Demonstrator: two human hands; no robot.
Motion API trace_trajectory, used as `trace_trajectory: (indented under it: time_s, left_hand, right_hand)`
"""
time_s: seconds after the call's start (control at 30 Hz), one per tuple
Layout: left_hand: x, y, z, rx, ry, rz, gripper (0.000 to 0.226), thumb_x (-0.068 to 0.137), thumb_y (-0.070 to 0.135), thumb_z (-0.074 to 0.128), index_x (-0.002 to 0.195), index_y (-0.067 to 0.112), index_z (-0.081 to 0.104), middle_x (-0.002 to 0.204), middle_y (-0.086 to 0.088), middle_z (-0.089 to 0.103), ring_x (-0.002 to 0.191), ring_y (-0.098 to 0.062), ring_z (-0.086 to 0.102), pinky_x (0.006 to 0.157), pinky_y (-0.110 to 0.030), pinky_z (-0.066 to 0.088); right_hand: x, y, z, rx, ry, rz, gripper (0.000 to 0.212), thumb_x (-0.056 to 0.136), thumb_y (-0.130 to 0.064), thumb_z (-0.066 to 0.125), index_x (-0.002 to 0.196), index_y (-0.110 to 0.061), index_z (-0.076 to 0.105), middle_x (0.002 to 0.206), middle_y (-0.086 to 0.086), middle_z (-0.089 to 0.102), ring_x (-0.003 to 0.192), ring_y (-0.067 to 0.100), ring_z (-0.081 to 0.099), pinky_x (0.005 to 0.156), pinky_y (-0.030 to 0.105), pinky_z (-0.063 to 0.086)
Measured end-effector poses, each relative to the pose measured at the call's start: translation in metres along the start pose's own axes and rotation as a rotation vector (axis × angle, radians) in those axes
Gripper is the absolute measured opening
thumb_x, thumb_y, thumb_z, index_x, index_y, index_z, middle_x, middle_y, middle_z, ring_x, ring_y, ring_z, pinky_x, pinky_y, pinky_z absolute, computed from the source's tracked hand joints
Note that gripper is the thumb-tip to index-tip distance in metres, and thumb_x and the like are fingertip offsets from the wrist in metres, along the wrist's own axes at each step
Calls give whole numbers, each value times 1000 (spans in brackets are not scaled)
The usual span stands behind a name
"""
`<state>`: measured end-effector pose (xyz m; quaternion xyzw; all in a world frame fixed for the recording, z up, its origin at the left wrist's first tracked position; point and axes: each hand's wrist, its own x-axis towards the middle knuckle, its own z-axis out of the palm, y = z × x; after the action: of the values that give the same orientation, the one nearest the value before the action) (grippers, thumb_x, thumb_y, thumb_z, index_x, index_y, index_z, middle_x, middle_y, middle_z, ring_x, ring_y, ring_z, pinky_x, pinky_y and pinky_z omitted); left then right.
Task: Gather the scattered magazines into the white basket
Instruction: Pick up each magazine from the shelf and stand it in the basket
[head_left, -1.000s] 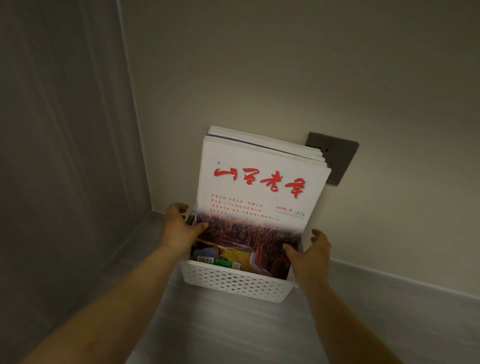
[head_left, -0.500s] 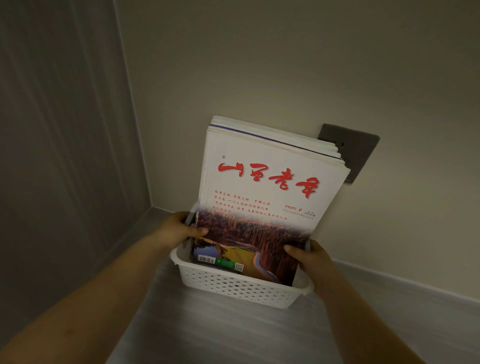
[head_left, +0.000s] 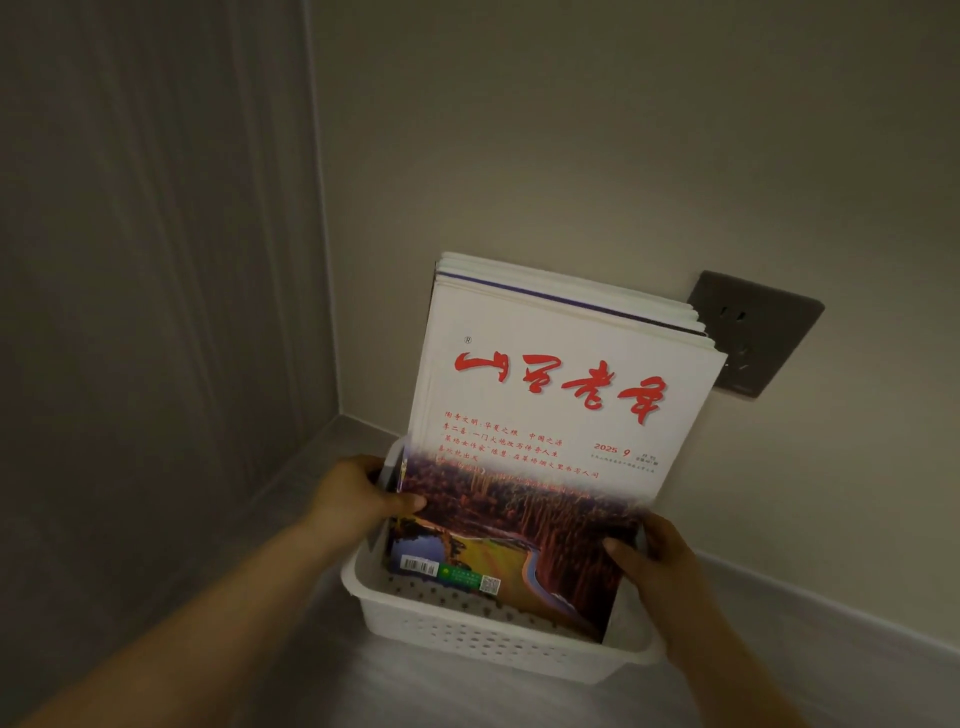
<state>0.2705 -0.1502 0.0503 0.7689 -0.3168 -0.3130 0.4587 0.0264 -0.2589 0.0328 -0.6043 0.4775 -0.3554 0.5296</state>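
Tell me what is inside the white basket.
The white perforated plastic basket holds an upright stack of magazines, red title in front. Its perforated floor shows ahead of them; anything behind or beneath the stack is covered.

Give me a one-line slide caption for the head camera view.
Both hands, left hand and right hand, steady upright magazines in a white basket near a wall socket.

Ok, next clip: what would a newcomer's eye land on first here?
The stack of magazines, its white front cover lettered in bold red, stands upright in the white basket at centre frame. The left hand and right hand grip it at either side. Behind its top right corner, a dark wall socket sits on the pale wall.
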Motion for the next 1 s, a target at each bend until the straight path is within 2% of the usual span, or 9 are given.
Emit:
trace_trajectory:
  time_s: [0.07,0.2,0.27,0.33,0.5,0.6,0.73,0.87,1.0]
  left_hand:
    - [-13,-6,-3,1,35,-12,45,70,9,72,111,1,57,116,-18,63,97,-31,61,76,-34,47]
    - [-50,-20,-16,5,110,-47,33,69,10,74,99,3,63,93,-14,66,64,-14,56,50,-22,42]
    - [-75,-27,-25,3,152,-87,30,68,11,74,95,4,64,85,-10,64,67,-19,58,53,-25,43]
    - [-104,-37,-37,-13,212,-118,27,67,11,75,92,6,65,85,-10,65,73,-24,59,61,-28,45]
    - [-185,-62,-63,-18,339,-200,29,69,11,73,96,5,65,88,-12,65,74,-23,57,59,-26,43]
    - [-235,-76,-75,-34,447,-245,28,70,11,73,96,4,66,88,-12,66,71,-22,57,64,-27,43]
    - [-293,-95,-84,-57,615,-302,30,68,10,73,97,7,66,90,-14,68,70,-21,58,64,-27,44]
    - [-343,-109,-90,-100,743,-369,18,68,8,73,85,10,66,82,-12,64,78,-29,61,77,-40,52]
    - [-372,-121,-96,-151,868,-401,32,68,10,74,97,4,65,76,-8,62,63,-17,56,57,-29,45]
  right_hand:
    - [-6,-1,1,-33,-34,-14,29,78,9,58,94,-15,52,88,-4,56,79,9,52,76,28,38]
    - [-24,-2,7,-87,-133,-27,33,76,11,59,100,-11,56,98,1,59,95,18,53,86,31,38]
    - [-39,-5,13,-102,-198,-12,33,77,8,60,102,-13,54,92,-5,59,89,14,53,81,30,40]
    - [-58,-9,20,-103,-258,-4,33,77,9,59,102,-12,52,93,-3,58,87,13,52,80,29,40]
    - [-103,-15,40,-119,-460,32,40,79,12,55,116,-2,48,116,13,55,107,23,51,87,30,38]
    - [-127,-16,57,-159,-575,39,49,80,10,55,126,-1,42,128,15,51,119,27,47,93,32,36]
    - [-159,-19,82,-189,-728,18,46,80,10,55,122,-4,45,128,15,53,105,17,49,90,28,39]
    - [-186,-21,108,-222,-836,-9,49,80,6,57,125,-5,42,132,13,48,113,15,45,91,26,36]
    - [-203,-22,133,-268,-909,-26,49,81,7,55,126,-6,40,134,14,47,116,19,45,90,27,37]
